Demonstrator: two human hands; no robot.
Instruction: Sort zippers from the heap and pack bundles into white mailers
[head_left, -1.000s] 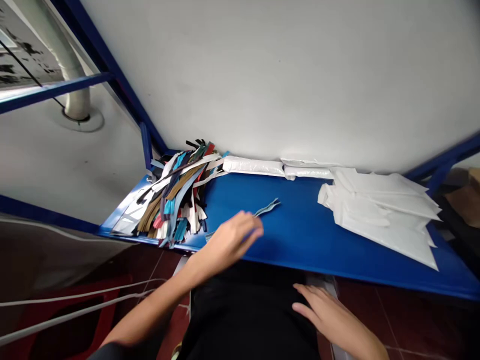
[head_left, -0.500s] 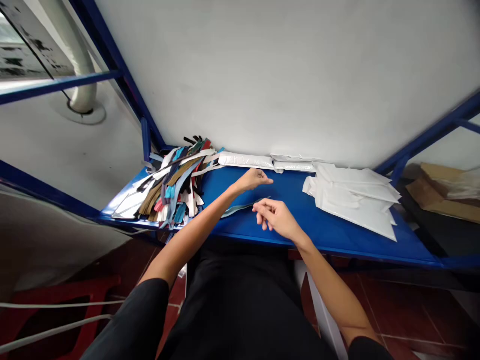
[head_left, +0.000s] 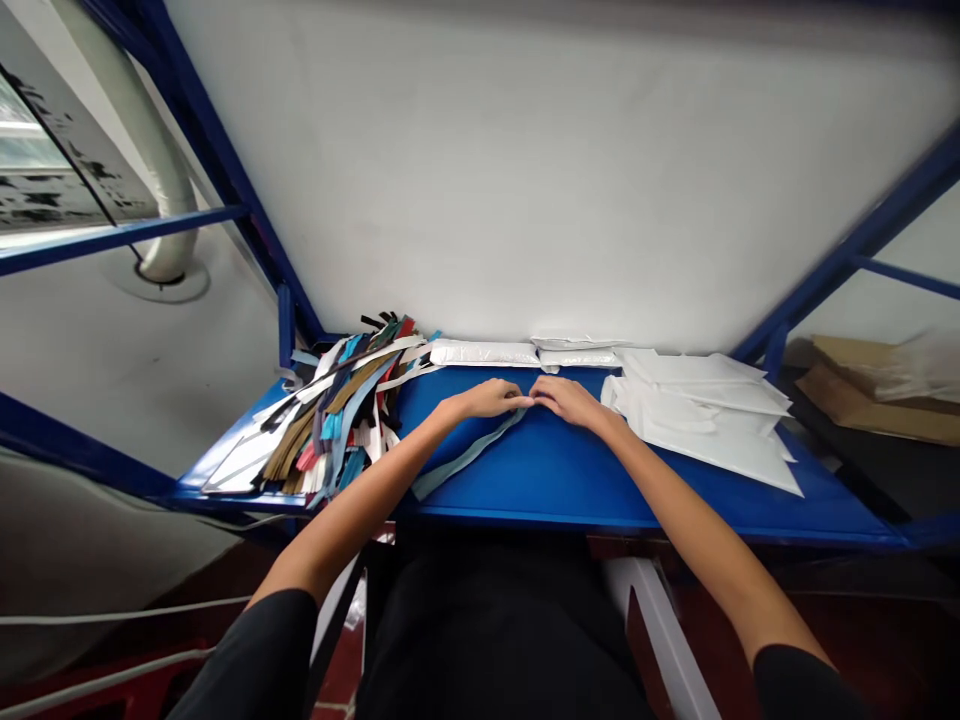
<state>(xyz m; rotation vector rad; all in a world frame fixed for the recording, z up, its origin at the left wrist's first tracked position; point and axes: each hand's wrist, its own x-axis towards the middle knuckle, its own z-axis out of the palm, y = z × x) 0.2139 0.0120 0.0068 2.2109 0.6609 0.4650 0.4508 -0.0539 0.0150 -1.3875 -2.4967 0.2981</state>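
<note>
A grey-green strip (head_left: 469,457) lies across the blue table (head_left: 570,480), running from its front edge up to my hands. My left hand (head_left: 495,398) is closed in a pinch at the upper end of the strip. Fingertips touching it from the right, my right hand (head_left: 566,398) is also pinched at that same end. The strip's tip is hidden between the fingers. To the left lies a heap of zipper-like strips (head_left: 352,400) in many colours.
White plastic bags (head_left: 705,400) are piled on the right of the table. Wrapped white packs (head_left: 484,353) lie along the wall. An open cardboard box (head_left: 862,400) stands at far right, and blue frame bars (head_left: 217,150) rise on both sides.
My hands have come together, the right one moving up to meet the left at the strip's end. More of the strip now shows, reaching the table's front edge. The camera view has shifted slightly.
</note>
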